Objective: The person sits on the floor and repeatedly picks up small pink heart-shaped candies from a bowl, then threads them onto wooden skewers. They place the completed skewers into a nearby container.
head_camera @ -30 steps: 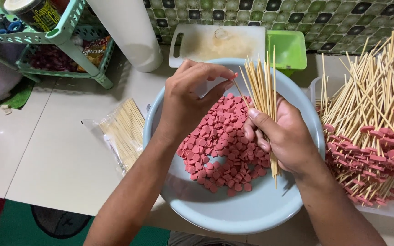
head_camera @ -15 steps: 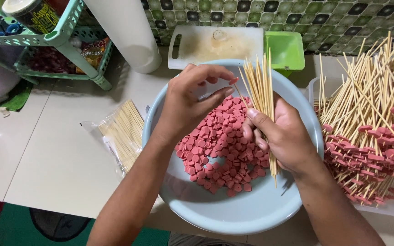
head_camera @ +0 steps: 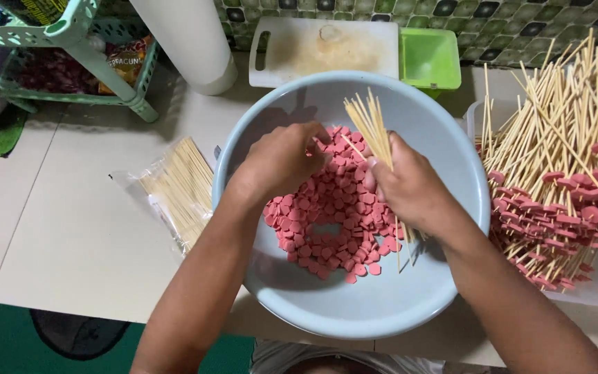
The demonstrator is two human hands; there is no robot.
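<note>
A light blue bowl on the white tiled floor holds a heap of pink heart-shaped sausage slices. My right hand grips a bundle of bamboo skewers that fans upward over the bowl. My left hand hovers over the slices with fingers curled, its fingertips near a single skewer by the bundle; what they pinch is hidden.
A pile of skewers loaded with pink slices lies at the right. A plastic bag of spare skewers lies left of the bowl. Behind stand a white cutting board, a green container, a white cylinder and a green rack.
My left hand has come down from the bowl's far rim onto the slices. The right hand with its bundle has kept its place.
</note>
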